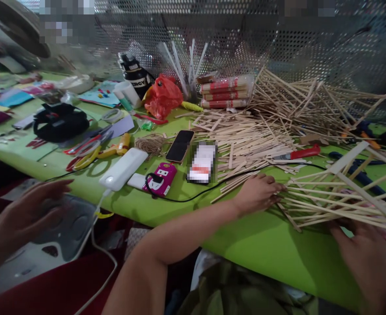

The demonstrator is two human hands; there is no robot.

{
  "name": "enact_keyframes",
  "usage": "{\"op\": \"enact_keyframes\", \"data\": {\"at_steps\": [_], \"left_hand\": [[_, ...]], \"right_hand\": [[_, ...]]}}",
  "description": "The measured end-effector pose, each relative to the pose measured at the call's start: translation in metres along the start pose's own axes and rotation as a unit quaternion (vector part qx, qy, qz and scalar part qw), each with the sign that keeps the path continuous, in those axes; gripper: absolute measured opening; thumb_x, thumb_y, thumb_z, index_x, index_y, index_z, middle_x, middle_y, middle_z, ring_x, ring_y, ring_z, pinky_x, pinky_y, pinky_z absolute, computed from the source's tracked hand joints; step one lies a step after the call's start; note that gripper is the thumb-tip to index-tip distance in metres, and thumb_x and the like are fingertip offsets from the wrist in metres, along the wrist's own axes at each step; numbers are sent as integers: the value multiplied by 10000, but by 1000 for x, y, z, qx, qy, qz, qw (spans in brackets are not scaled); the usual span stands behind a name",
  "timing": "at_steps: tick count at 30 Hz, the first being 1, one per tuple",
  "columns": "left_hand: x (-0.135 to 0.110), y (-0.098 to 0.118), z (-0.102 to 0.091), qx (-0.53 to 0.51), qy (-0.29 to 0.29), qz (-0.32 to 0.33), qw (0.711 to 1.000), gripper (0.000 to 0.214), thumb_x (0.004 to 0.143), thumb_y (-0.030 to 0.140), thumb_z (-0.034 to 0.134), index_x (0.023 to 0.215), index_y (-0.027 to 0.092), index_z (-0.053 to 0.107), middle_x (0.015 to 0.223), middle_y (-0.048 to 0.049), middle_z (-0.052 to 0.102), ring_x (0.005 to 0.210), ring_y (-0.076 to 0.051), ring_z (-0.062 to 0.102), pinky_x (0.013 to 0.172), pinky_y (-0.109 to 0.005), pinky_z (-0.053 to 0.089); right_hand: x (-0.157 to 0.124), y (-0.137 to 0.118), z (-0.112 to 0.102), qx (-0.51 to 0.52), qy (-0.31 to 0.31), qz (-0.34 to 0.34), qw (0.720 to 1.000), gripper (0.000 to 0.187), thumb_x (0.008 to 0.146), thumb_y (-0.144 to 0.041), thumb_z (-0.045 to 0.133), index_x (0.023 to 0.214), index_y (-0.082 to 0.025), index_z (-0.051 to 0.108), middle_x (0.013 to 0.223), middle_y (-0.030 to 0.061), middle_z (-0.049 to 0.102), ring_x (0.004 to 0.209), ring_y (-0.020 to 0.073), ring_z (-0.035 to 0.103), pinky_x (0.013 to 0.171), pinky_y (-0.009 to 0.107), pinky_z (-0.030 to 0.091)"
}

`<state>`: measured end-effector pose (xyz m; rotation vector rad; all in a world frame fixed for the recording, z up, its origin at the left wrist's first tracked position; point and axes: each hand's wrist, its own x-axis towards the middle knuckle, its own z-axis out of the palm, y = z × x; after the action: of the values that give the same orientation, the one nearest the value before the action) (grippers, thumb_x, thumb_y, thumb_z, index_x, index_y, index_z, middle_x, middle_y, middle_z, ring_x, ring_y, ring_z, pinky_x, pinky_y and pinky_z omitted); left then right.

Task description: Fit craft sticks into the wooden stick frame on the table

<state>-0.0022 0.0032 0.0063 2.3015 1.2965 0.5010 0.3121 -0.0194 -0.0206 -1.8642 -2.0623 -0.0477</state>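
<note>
The stick frame is at three o'clock over the green table, the left hand's fingers closed on its near end; the right hand curls under its lower edge (fingertips hidden, so I cannot tell its grip). Loose sticks spread toward two o'clock, a phone lies near centre, a purple socket at eight.

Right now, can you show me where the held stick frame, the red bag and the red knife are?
Stick frame (pixel 360 190): head view, on a flat slanting stick.
Red bag (pixel 163 97): head view, on its crumpled middle.
Red knife (pixel 305 152): head view, on its handle.
</note>
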Motion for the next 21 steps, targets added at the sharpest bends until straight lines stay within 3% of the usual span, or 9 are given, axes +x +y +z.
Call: {"op": "enact_keyframes", "data": {"at_steps": [3, 8, 16, 21], "left_hand": [[0, -1, 2, 8, 0, 3, 1000, 428, 1070, 390, 605, 1466, 232, 643, 1345, -93, 713, 1216, -251, 645, 1012, -387, 530], [0, -1, 3, 12, 1, 14, 1000, 401, 1055, 410, 631, 1419, 245, 660, 1284, -80, 729, 1199, -251, 656, 1007, -389, 524], [-1, 3, -1, 0, -8, 11, 1000, 398, 1028, 363, 671, 1397, 211, 679, 1305, -90, 738, 1228, -265, 666, 1050, -423, 543], [-3, 4, -2, 9, -6, -4, 1000, 387, 974, 304, 708, 1351, 214, 705, 1246, -87, 753, 1202, -276, 676, 1088, -437, 539]], "right_hand": [[0, -1, 1, -12, -21, 20, 1000, 629, 895, -734, 367, 1009, -219, 710, 1169, 255, 763, 1267, 507, 642, 1030, 622, 527], [1, -6, -3, -6, -26, 35, 999, 542, 841, -710, 401, 976, -267, 683, 1119, 199, 787, 1101, 483, 687, 895, 594, 554], [-1, -8, -6, 14, -49, 66, 996, 501, 889, -699, 457, 1037, -298, 718, 1145, 197, 789, 1068, 475, 706, 794, 551, 547], [-4, -18, -9, 55, -58, 66, 995, 503, 883, -650, 498, 1096, -245, 707, 986, 170, 798, 867, 402, 744, 755, 495, 551]]}}
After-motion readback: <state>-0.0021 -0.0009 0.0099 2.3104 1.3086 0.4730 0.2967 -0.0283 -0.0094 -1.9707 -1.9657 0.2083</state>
